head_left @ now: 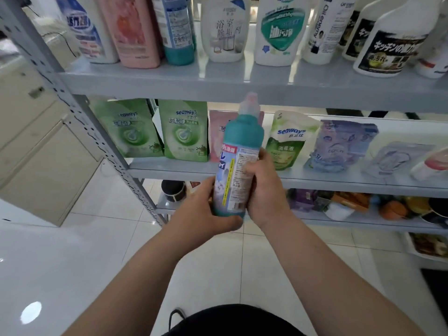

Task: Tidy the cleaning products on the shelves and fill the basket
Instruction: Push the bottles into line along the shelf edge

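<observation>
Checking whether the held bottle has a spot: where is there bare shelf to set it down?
Top shelf: bottles stand nearly shoulder to shoulder; only a front strip before the pink bottle is bare. Middle shelf: a bare strip runs before the green pouches and the blue pouch; the right end is crowded by a flat clear pouch.

Bright, soft blur; floor [218, 263] glare

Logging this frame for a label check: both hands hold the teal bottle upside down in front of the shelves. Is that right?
Not upside down. The head view shows the teal bottle cap end up, slightly tilted. The left hand grips near its base and the right hand grips its side, in front of the shelves.
</observation>
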Motion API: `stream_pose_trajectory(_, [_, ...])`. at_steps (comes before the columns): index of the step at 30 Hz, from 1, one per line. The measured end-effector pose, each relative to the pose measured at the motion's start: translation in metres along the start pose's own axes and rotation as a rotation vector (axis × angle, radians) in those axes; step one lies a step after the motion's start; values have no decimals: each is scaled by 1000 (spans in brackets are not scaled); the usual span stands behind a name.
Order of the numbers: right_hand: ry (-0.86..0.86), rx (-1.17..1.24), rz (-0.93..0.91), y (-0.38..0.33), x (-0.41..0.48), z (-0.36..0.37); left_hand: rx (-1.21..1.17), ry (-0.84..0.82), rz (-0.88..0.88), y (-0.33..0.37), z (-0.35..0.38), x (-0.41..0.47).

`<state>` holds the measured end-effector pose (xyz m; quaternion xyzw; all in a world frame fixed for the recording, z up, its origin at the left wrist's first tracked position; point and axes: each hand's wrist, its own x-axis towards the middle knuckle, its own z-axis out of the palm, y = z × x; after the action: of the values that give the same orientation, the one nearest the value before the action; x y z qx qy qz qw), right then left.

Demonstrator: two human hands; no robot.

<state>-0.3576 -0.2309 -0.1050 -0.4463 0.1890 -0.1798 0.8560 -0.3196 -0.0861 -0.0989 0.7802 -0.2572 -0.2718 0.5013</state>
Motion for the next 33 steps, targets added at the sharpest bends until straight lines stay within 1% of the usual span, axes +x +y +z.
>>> stream_pose_trajectory(2, [-128, -90, -79, 6, -5, 14, 23, 53, 9, -18, -12, 3])
stream_pose_trajectory(3, [-188, -136, -89, 9, -8, 20, 42, 89, 15, -28, -18, 5])
stream_pose_trajectory(5, [-256, -275, -99, 20, -14, 29, 109, 164, 64, -46, -30, 9])
stream_pose_trajectory(8, [-246, -519, -183, 38, -23, 40, 134, 228, 196, -63, -47, 14])
stream_pose_trajectory(11, [-277, -650, -301, 46, -28, 56, 210, 188, 290, -71, -66, 11])
stream_pose_trajectory(13, [-346, -676, -320, 47, -28, 67, 181, 141, 281, -78, -77, 10])
stream_pose_trajectory(14, [-374, -652, -310, 47, -28, 73, 155, 108, 261, -81, -83, 9])
stream_pose_trajectory(16, [-394, -503, -236, 46, -27, 84, 144, 54, 232, -85, -94, 8])
stream_pose_trajectory(17, [-397, -409, -197, 44, -26, 90, 111, 18, 210, -86, -102, 6])
stream_pose_trajectory(18, [-394, -334, -172, 41, -23, 94, 6, -52, 181, -86, -109, 3])
stream_pose_trajectory(20, [-397, -242, -160, 34, -17, 104, -293, -295, 148, -87, -123, -1])
stream_pose_trajectory(23, [-436, -51, -130, 30, -8, 123, -625, -656, 103, -86, -128, -10])
stream_pose_trajectory(24, [-439, 17, -102, 30, -6, 130, -718, -743, 83, -85, -126, -13])
stream_pose_trajectory(26, [-432, 82, -87, 32, -2, 145, -830, -808, 40, -84, -125, -19])
stream_pose_trajectory(27, [-422, 87, -103, 32, -1, 150, -861, -803, 14, -83, -126, -21])
stream_pose_trajectory(29, [-365, 68, -133, 33, 3, 157, -880, -730, -21, -77, -134, -22])
stream_pose_trajectory(31, [-247, 2, -142, 33, 5, 161, -824, -547, -16, -68, -140, -21])
stream_pose_trajectory(33, [-141, -99, -177, 38, 5, 163, -668, -283, 55, -56, -149, -19])
